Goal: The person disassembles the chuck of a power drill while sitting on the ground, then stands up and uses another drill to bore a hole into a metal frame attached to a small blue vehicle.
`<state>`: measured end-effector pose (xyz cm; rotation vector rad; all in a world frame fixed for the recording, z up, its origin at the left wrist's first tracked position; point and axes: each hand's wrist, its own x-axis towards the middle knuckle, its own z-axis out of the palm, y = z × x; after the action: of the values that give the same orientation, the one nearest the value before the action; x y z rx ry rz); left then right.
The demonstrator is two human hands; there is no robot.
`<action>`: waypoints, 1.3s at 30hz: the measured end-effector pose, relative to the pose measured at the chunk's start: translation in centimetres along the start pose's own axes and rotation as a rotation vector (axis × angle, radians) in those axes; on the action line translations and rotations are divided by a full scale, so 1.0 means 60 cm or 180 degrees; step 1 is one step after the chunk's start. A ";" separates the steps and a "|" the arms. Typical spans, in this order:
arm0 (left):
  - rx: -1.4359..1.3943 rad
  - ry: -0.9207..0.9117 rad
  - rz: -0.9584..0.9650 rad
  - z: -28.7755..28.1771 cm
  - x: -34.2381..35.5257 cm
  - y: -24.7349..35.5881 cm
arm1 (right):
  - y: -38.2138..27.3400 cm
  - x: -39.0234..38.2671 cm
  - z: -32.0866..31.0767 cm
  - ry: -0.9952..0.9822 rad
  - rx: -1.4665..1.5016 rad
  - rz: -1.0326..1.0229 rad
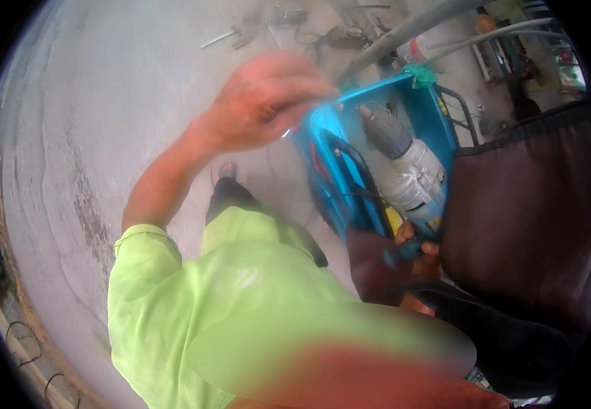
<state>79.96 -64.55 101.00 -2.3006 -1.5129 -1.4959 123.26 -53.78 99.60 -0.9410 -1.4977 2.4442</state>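
My left hand, slightly blurred, hangs over the left rim of a blue open box. Its fingers are curled and pressed together; a small shiny spot shows below them, and what they hold cannot be made out. A large power drill with a grey front end, silver-taped body and blue rear lies slanted over the box, its front pointing up and left. My right hand wraps round a blue grip at the drill's rear. Dark maroon cloth hides most of that forearm.
A green cloth is knotted at the box's far corner, and dark curved handles stand at its sides. Grey poles slant across beyond. Tools and metal bits lie on the concrete floor. Cables run along the left edge.
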 end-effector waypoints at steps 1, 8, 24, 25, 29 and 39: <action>-0.0023 0.0038 0.0104 -0.007 0.011 0.002 | -0.009 -0.013 -0.007 -0.0095 -0.0029 0.0194; 0.0014 -0.0028 0.0444 -0.039 0.059 0.021 | -0.046 -0.021 0.008 -0.0379 -0.0060 0.0485; -0.1487 0.0859 -0.1295 -0.042 -0.047 -0.081 | 0.015 0.154 0.144 -0.0646 0.1009 -0.0968; -0.1379 0.0853 -0.1242 -0.049 -0.053 -0.083 | 0.014 0.163 0.151 -0.0680 0.0987 -0.0995; -0.1271 0.0907 -0.1082 -0.070 -0.065 -0.094 | 0.019 0.195 0.163 -0.1088 0.1186 -0.1293; -0.1338 0.0912 -0.0775 -0.106 -0.023 -0.078 | 0.010 0.209 0.178 -0.0514 0.0463 -0.1755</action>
<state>72.11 -66.00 101.37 -2.0031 -1.5608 -2.2871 107.34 -57.10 96.93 -0.2552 -1.3675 2.2100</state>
